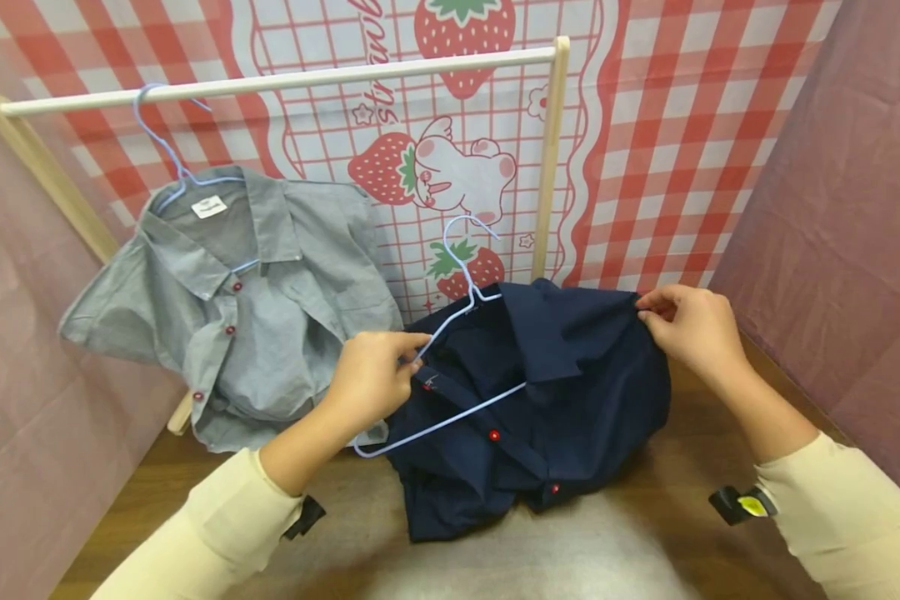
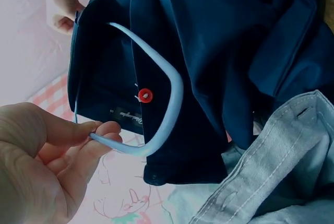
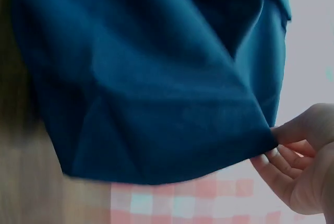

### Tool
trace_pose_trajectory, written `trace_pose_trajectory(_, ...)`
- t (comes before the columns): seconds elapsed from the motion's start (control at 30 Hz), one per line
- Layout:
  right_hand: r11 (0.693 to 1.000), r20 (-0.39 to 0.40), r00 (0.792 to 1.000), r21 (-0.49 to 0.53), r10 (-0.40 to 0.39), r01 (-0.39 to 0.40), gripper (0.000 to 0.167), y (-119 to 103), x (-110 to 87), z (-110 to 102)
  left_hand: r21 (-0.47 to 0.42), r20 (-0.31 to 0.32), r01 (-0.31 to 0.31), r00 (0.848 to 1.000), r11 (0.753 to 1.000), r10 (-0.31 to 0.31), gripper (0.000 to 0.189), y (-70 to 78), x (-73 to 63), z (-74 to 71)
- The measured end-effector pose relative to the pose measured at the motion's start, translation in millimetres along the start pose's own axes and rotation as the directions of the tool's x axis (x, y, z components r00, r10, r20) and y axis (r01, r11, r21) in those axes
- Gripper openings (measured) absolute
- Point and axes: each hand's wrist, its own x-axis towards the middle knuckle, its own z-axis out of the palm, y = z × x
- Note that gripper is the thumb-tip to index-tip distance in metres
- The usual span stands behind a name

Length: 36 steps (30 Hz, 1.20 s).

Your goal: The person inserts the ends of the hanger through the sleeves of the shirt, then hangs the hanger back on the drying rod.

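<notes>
A navy shirt (image 1: 600, 400) with red buttons hangs above the table in the middle of the head view. My right hand (image 1: 693, 329) pinches its shoulder at the right; in the right wrist view the fingers (image 3: 292, 156) hold that cloth corner. My left hand (image 1: 375, 371) pinches the sloping arm of a light blue hanger (image 1: 450, 414) between thumb and fingertips. One side of the hanger runs inside the shirt by the collar (image 1: 543, 333). Its other end sticks out in front of the navy cloth, as the left wrist view shows, and its hook points up.
A grey shirt (image 1: 270, 350) hangs at left on another blue hanger (image 1: 161, 137), hooked over the white rail (image 1: 285, 81) of a wooden rack. It stands close beside my left hand. A strawberry-print checked cloth (image 1: 667, 167) covers the back, over a wooden table (image 1: 345, 533).
</notes>
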Motion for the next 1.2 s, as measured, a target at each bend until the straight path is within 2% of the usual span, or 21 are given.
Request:
trace_pose_trajectory(0.1,0.999,-0.002,0.999,0.024,-0.039,0.04,0.005,-12,-8.6,2,-0.016,0.008,0.017,1.0,1.0,-0.017,0.032,1.8,0.1,1.8)
trace_pose_trajectory(0.3,0.993,0.078,0.992,0.076,-0.1,0.095,0.009,-23,-19.7,9,-0.027,-0.002,0.028,1.0,0.999,-0.028,0.033,4.1,0.1,4.5)
trace_pose_trajectory(0.4,0.987,0.154,0.976,0.085,-0.151,0.139,0.01,-18,-22.5,9,-0.006,-0.028,0.023,0.999,1.0,-0.023,0.032,3.1,-0.1,2.6)
trace_pose_trajectory(0.47,0.986,0.223,0.96,0.058,-0.167,0.158,0.01,-14,-22.6,6,0.004,-0.031,0.022,0.999,1.0,-0.022,0.032,1.8,-0.2,1.2)
trace_pose_trajectory(0.53,0.985,0.259,0.951,0.015,-0.169,0.171,0.007,-13,-20.4,0,0.007,-0.026,0.019,0.999,1.0,-0.019,0.033,1.4,-0.3,0.0)
trace_pose_trajectory(0.63,0.983,0.19,0.967,-0.04,-0.17,0.181,0.008,-22,-15.3,-8,-0.007,-0.011,0.012,1.0,1.0,-0.012,0.034,3.9,-1.2,-0.5)
trace_pose_trajectory(0.7,0.983,0.103,0.979,-0.034,-0.178,0.182,0.013,-32,-12.2,-8,-0.019,-0.01,-0.002,1.0,1.0,0.002,0.034,7.3,-2.8,0.7)
trace_pose_trajectory(0.77,0.981,0.049,0.98,-0.017,-0.193,0.194,0.023,-44,-11.3,-4,-0.03,-0.011,-0.021,1.0,0.999,0.02,0.034,11.1,-4.5,3.5)
trace_pose_trajectory(0.9,0.976,0.055,0.976,-0.033,-0.211,0.213,0.047,-63,-12.5,13,-0.045,-0.02,-0.055,0.998,0.998,0.054,0.033,19.2,-7.5,9.1)
trace_pose_trajectory(0.97,0.977,0.066,0.977,-0.057,-0.202,0.206,0.054,-68,-13.7,22,-0.052,-0.026,-0.063,0.998,0.997,0.062,0.032,22.7,-8.5,11.1)
trace_pose_trajectory(1.07,0.979,0.068,0.98,-0.077,-0.185,0.19,0.049,-72,-15.4,30,-0.063,-0.025,-0.068,0.997,0.996,0.066,0.032,26.8,-9.5,12.2)
trace_pose_trajectory(1.2,0.979,0.046,0.981,-0.072,-0.189,0.192,0.029,-76,-17.5,32,-0.049,0.003,-0.061,0.998,0.997,0.062,0.032,28.7,-9.7,13.3)
